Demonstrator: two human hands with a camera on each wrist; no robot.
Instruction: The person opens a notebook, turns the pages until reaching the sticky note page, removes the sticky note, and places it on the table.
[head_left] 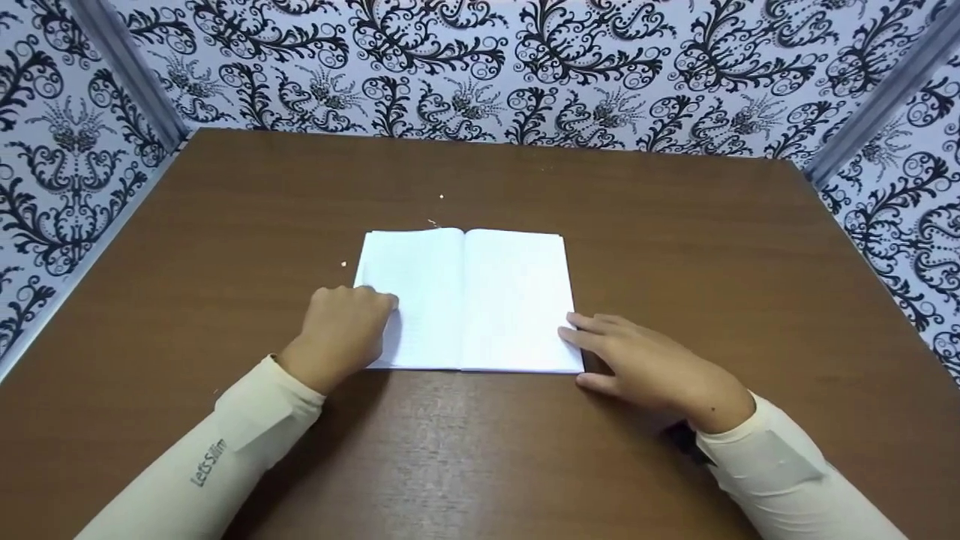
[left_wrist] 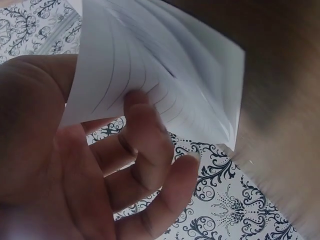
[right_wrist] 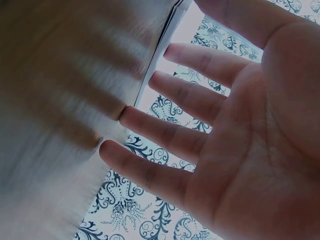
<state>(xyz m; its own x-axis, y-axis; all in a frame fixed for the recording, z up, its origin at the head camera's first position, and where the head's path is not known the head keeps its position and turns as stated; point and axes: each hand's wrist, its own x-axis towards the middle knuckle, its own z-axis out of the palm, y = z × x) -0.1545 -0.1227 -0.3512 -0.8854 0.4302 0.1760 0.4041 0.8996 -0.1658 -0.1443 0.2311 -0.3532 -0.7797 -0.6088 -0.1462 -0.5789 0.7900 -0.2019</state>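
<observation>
An open notebook (head_left: 517,300) with white pages lies on the brown table. At its left side, my left hand (head_left: 341,330) has its fingers curled and grips the edge of the left-hand pages. From the left wrist, a lined page (left_wrist: 100,75) shows bent up between the thumb and fingers, with more leaves fanned behind it. My right hand (head_left: 645,364) lies at the lower right edge of the notebook, fingertips over its margin. In the right wrist view its fingers (right_wrist: 170,140) are straight and spread, reaching to the table and the notebook's edge (right_wrist: 162,42).
The brown table (head_left: 675,225) extends all around the notebook. A few small white crumbs (head_left: 343,264) are scattered on it left of and behind the notebook. Patterned black-and-white walls (head_left: 465,67) border the back and both sides.
</observation>
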